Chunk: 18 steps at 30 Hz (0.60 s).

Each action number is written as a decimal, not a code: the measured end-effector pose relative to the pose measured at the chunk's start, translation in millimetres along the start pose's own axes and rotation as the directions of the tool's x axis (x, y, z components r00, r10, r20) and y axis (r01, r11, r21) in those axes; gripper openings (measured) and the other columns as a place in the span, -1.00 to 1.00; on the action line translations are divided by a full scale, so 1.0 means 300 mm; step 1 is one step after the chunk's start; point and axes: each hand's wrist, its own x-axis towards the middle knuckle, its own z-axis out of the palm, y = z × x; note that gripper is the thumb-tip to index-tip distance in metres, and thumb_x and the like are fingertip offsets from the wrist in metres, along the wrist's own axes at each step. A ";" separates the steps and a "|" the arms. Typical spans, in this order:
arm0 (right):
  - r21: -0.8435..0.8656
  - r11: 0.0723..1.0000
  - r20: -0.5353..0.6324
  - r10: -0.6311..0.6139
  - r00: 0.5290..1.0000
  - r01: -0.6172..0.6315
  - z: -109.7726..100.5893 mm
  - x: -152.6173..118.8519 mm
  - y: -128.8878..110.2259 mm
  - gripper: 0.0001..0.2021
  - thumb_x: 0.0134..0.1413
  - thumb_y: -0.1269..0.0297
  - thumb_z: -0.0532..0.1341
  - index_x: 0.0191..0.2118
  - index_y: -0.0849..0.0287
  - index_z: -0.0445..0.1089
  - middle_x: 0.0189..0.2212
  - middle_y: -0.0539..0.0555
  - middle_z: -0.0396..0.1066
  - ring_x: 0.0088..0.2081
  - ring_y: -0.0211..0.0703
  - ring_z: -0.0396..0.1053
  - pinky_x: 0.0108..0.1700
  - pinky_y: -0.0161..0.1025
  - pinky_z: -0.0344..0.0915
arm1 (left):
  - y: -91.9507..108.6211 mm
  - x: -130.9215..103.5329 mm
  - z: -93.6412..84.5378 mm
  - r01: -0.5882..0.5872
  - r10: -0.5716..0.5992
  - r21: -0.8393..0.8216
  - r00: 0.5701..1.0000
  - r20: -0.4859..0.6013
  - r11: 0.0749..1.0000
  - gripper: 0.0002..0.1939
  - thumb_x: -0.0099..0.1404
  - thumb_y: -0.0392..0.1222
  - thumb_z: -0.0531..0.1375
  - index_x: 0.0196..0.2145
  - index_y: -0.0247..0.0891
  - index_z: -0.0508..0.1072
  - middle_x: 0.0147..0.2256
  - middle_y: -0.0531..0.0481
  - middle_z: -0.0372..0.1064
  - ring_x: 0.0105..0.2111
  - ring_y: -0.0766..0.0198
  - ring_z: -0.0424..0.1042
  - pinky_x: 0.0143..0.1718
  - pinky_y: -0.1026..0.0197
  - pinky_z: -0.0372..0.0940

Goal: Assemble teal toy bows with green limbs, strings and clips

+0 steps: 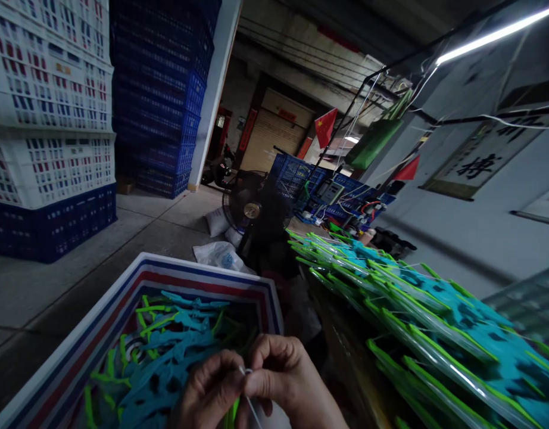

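Both hands meet at the bottom centre, over the right edge of a lined bin. My left hand (pixel 214 384) pinches a thin white cord (pixel 246 370) between thumb and fingers. Against it, my right hand (pixel 283 375) pinches the same cord, which forms a small loop at the fingertips and hangs down. Just below the fingers shows a bright green piece (pixel 231 414), partly hidden by the hands. Teal and green plastic parts (pixel 167 351) lie jumbled in the striped bin (pixel 203 278) to the left.
Rows of teal and green parts (pixel 417 298) lie on the right. Beyond the bin stand a black fan (pixel 252 208) and white bags (pixel 218 253). White crates (pixel 51 107) and blue crates (pixel 161 95) are stacked at the left. A cluttered bench is farther back.
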 end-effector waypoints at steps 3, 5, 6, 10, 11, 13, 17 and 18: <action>-0.063 0.998 -0.010 -0.023 1.000 0.022 0.002 -0.005 0.001 -0.54 -0.32 0.12 0.62 -0.56 0.23 0.36 -0.62 -0.06 0.32 -0.64 -0.42 0.21 -0.63 -0.47 0.06 | -0.002 0.001 -0.004 -0.001 0.001 0.002 1.000 0.009 1.000 -0.52 0.06 0.24 0.44 -0.45 -0.24 0.46 -0.72 0.11 0.32 -0.72 0.46 0.22 -0.62 0.43 0.11; -0.122 0.990 -0.017 -0.067 0.998 0.065 0.003 -0.010 -0.001 -0.52 -0.31 0.10 0.62 -0.56 0.23 0.34 -0.59 -0.06 0.32 -0.63 -0.42 0.20 -0.62 -0.47 0.05 | 0.002 0.000 -0.002 0.001 -0.001 0.010 1.000 0.002 1.000 -0.51 0.06 0.25 0.43 -0.46 -0.24 0.44 -0.73 0.13 0.29 -0.73 0.46 0.20 -0.64 0.43 0.08; -0.150 0.985 -0.019 -0.087 0.996 0.083 0.005 -0.013 -0.003 -0.52 -0.29 0.07 0.61 -0.55 0.23 0.33 -0.57 -0.06 0.31 -0.62 -0.43 0.19 -0.61 -0.46 0.05 | 0.004 -0.001 0.000 0.002 -0.002 0.013 1.000 -0.002 1.000 -0.51 0.07 0.25 0.43 -0.46 -0.24 0.44 -0.73 0.14 0.27 -0.73 0.46 0.19 -0.65 0.43 0.07; -0.206 0.974 0.023 -0.092 0.996 0.094 0.014 -0.035 -0.008 -0.53 -0.07 -0.04 0.51 -0.45 0.21 0.32 -0.52 -0.08 0.25 -0.56 -0.41 0.17 -0.53 -0.44 0.10 | 0.007 0.000 0.007 0.007 -0.007 0.006 1.000 0.001 1.000 -0.57 0.16 0.21 0.37 -0.45 -0.22 0.43 -0.75 0.16 0.20 -0.74 0.46 0.11 -0.64 0.41 0.04; -0.238 0.964 0.025 -0.120 0.992 0.122 0.016 -0.042 -0.007 -0.55 0.01 -0.05 0.47 -0.43 0.20 0.32 -0.50 -0.07 0.25 -0.54 -0.38 0.19 -0.50 -0.43 0.12 | 0.006 0.002 0.008 0.017 -0.017 -0.009 1.000 0.009 1.000 -0.58 0.18 0.20 0.36 -0.45 -0.22 0.43 -0.75 0.16 0.19 -0.73 0.46 0.10 -0.63 0.41 0.04; -0.363 0.898 0.025 -0.257 0.966 0.248 0.016 -0.056 -0.004 -0.63 0.17 0.00 0.36 -0.41 0.19 0.34 -0.45 -0.02 0.26 -0.46 -0.32 0.24 -0.45 -0.40 0.16 | 0.002 0.005 0.008 0.039 -0.038 -0.051 0.999 0.026 0.998 -0.60 0.20 0.17 0.35 -0.45 -0.22 0.44 -0.73 0.15 0.19 -0.72 0.45 0.11 -0.62 0.39 0.02; -0.600 0.650 0.117 -0.505 0.855 0.466 0.013 -0.074 -0.010 -0.82 0.35 0.32 0.16 -0.35 0.15 0.35 -0.34 0.03 0.32 -0.32 -0.24 0.34 -0.29 -0.36 0.28 | 0.001 0.005 0.011 0.051 -0.047 -0.132 0.999 0.026 0.990 -0.64 0.14 0.10 0.41 -0.45 -0.27 0.50 -0.59 0.08 0.33 -0.64 0.45 0.18 -0.58 0.38 0.04; -0.628 0.609 0.156 -0.511 0.845 0.484 0.014 -0.077 -0.014 -0.84 0.36 0.38 0.13 -0.32 0.15 0.34 -0.32 0.04 0.35 -0.29 -0.23 0.37 -0.24 -0.35 0.30 | 0.004 0.002 0.013 0.055 -0.053 -0.149 0.998 0.021 0.987 -0.65 0.12 0.08 0.43 -0.43 -0.28 0.52 -0.56 0.08 0.34 -0.61 0.44 0.21 -0.56 0.37 0.05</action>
